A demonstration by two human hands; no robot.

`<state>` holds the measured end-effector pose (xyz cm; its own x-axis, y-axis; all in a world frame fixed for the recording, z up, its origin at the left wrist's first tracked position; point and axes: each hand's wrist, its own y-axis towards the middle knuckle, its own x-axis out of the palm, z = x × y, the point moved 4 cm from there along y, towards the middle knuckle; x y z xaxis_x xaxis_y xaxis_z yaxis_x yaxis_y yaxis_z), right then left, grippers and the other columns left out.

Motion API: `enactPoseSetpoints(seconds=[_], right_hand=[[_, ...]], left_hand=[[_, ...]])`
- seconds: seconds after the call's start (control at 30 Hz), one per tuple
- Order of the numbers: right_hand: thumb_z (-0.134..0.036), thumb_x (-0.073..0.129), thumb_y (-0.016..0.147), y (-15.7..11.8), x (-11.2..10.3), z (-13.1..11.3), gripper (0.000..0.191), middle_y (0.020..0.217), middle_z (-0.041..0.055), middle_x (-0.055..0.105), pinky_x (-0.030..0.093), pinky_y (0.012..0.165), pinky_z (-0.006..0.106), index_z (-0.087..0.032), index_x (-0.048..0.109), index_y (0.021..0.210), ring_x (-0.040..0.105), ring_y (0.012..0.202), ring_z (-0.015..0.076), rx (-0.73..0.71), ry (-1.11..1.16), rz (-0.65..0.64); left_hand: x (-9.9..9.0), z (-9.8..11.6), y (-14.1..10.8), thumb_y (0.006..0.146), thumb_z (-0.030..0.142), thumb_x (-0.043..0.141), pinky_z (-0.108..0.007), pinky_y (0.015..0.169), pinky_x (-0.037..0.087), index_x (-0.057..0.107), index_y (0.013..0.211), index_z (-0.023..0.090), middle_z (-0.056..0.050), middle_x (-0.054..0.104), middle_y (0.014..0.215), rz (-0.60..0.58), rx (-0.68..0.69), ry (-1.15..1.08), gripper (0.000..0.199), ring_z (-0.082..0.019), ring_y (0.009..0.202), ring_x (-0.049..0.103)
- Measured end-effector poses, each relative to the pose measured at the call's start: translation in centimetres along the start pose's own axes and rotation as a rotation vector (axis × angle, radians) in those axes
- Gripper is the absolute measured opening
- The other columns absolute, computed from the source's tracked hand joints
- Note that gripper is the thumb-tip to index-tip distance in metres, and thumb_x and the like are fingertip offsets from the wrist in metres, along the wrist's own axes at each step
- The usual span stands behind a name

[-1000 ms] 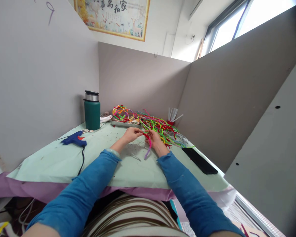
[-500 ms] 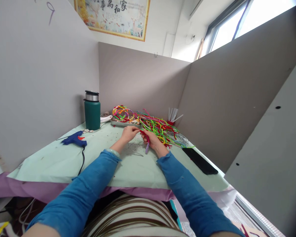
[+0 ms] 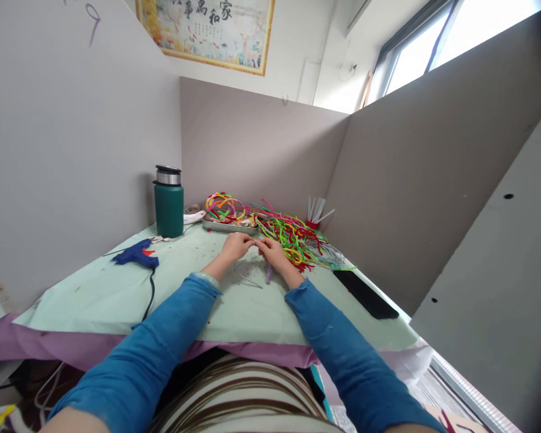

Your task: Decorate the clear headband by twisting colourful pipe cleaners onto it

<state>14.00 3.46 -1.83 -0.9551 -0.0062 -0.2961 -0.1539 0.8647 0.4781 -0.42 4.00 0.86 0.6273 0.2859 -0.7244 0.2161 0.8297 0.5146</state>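
Observation:
My left hand [image 3: 238, 245] and my right hand [image 3: 273, 252] meet fingertip to fingertip over the middle of the table. Both are closed in a pinch on a pipe cleaner. Its fuzzy purple end [image 3: 268, 275] hangs below my right hand; most of the rest is hidden behind the fingers. A thin grey wire [image 3: 251, 282] lies on the table just below the hands. Right beyond my right hand spreads a heap of coloured pipe cleaners [image 3: 293, 231], mostly green and red.
A metal tray [image 3: 229, 228] of colourful pieces stands at the back. To the left are a green bottle [image 3: 169, 207] and a blue glue gun [image 3: 137, 255] with its cord. A black phone [image 3: 365, 293] lies at the right edge. White sticks [image 3: 316, 209] stand in a red holder. Grey partitions enclose the table.
My hands have come closer together, and the right has turned over so its back faces up. The red part of the pipe cleaner, seen before, is now covered by my fingers.

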Motion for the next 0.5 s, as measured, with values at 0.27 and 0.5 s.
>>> enactPoseSetpoints(seconds=[0.27, 0.5], right_hand=[[-0.029, 0.050, 0.081, 0.1, 0.1, 0.0, 0.019, 0.065, -0.0002, 0.059, 0.039, 0.060, 0.025, -0.018, 0.062, 0.072, 0.053, 0.062, 0.0136, -0.111, -0.247, -0.012], [-0.028, 0.051, 0.082, 0.3, -0.2, 0.7, 0.018, 0.070, 0.0011, 0.064, 0.040, 0.063, 0.027, -0.019, 0.066, 0.079, 0.055, 0.066, 0.0151, -0.168, -0.398, 0.098]], left_hand=[[0.1, 0.0, 0.0, 0.083, 0.032, 0.057, -0.024, 0.078, 0.042, 0.077, 0.092, 0.019, -0.009, 0.072, 0.099, -0.026, 0.032, 0.111, 0.026, -0.020, 0.091, 0.061], [0.8, -0.2, 0.3, 0.084, 0.030, 0.054, -0.025, 0.078, 0.043, 0.076, 0.097, 0.019, -0.008, 0.073, 0.097, -0.094, 0.029, 0.060, 0.028, -0.020, 0.089, 0.064]])
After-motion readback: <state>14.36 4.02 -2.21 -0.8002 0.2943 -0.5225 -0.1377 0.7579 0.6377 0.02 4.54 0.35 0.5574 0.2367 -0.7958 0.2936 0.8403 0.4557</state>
